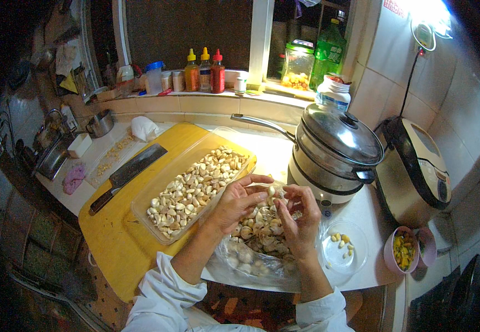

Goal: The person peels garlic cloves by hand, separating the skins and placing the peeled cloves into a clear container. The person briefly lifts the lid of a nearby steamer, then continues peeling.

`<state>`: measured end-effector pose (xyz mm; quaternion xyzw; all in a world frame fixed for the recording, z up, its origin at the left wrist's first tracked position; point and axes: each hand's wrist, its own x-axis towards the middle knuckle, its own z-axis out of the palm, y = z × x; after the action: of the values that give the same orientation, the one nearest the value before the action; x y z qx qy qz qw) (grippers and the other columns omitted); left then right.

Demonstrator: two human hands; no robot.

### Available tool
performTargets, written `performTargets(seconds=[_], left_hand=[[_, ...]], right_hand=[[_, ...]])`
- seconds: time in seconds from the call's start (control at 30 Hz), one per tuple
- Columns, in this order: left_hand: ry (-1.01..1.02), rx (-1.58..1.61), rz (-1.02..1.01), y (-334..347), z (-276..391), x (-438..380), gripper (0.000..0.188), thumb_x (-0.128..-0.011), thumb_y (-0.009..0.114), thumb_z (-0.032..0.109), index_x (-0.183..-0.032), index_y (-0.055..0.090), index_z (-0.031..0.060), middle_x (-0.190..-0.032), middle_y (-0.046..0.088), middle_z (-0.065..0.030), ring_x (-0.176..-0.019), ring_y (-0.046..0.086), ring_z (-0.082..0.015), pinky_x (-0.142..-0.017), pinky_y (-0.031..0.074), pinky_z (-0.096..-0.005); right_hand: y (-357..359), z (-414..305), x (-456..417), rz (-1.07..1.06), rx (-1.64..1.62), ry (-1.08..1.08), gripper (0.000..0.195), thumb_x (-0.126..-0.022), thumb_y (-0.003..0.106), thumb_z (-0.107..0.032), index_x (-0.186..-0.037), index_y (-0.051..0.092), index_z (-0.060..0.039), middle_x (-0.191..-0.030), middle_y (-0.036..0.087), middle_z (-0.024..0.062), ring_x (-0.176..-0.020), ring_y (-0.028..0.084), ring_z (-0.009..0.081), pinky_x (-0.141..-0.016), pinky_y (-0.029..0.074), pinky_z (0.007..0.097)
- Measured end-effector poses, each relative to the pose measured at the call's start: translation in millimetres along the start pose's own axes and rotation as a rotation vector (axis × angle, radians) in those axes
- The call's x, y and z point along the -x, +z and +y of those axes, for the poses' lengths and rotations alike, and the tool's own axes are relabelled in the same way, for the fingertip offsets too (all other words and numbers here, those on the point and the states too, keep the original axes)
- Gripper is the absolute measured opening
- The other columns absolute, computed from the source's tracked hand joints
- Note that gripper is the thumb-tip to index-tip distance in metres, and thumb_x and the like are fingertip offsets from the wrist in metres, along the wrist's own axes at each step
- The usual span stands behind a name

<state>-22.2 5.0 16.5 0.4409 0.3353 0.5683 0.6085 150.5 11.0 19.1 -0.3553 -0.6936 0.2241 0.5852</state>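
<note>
My left hand (pixel 240 203) pinches a pale garlic clove (pixel 271 191) near the thumb tip. Close against it, my right hand (pixel 302 218) has its thumb and fingers bent around a bit of papery garlic skin (pixel 281 194), partly hidden by the fingers. Below both hands lies an opened clear plastic bag (pixel 244 269) full of unpeeled garlic (pixel 264 232). Left of the bag, a clear plastic tub (pixel 140 213) holds many garlic cloves (pixel 198 186). To the right is a clear round bowl (pixel 341 261) with several peeled cloves (pixel 341 238).
A cleaver (pixel 136 164) lies on the yellow cutting board (pixel 115 245), under the tub's left side. An electric pot (pixel 331 166) with a lid and long handle stands behind my right hand. Beyond it are a rice cooker (pixel 414 166) and pink bowls (pixel 389 259). Sauce bottles (pixel 218 74) line the sill.
</note>
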Motion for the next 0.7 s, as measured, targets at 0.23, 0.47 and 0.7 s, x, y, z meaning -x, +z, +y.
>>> performTargets(seconds=[0.23, 0.47, 0.7], left_hand=[[0.037, -0.098, -0.034, -3, -7, -2, 0.026, -0.089, 0.073, 0.012, -0.115, 0.068, 0.0077, -0.088, 0.070, 0.0039, -0.061, 0.051, 0.0032, -0.047, 0.035, -0.0124], [0.140, -0.222, 0.054, 7, -9, -1, 0.020, -0.087, 0.076, 0.014, -0.105, 0.073, 0.0063, -0.087, 0.071, 0.0025, -0.060, 0.053, 0.0024, -0.050, 0.037, -0.0125], [0.168, -0.235, 0.053, 7, -8, 0, 0.020, -0.086, 0.077, 0.013, -0.104, 0.074, 0.0052, -0.084, 0.071, 0.0030, -0.060, 0.053, 0.0014, -0.050, 0.037, -0.0135]], right_hand=[[0, 2, 0, -0.036, 0.038, -0.082, 0.018, -0.082, 0.074, 0.000, -0.099, 0.067, -0.0020, -0.092, 0.061, 0.0089, -0.070, 0.057, 0.0145, -0.058, 0.047, 0.0265], [0, 6, 0, -0.037, 0.022, -0.069, 0.013, -0.082, 0.074, 0.000, -0.093, 0.068, -0.0019, -0.087, 0.062, 0.0073, -0.068, 0.058, 0.0147, -0.058, 0.047, 0.0270], [0, 7, 1, -0.039, -0.064, 0.041, 0.005, -0.084, 0.071, 0.000, -0.088, 0.068, 0.0005, -0.082, 0.063, 0.0064, -0.066, 0.059, 0.0120, -0.059, 0.046, 0.0256]])
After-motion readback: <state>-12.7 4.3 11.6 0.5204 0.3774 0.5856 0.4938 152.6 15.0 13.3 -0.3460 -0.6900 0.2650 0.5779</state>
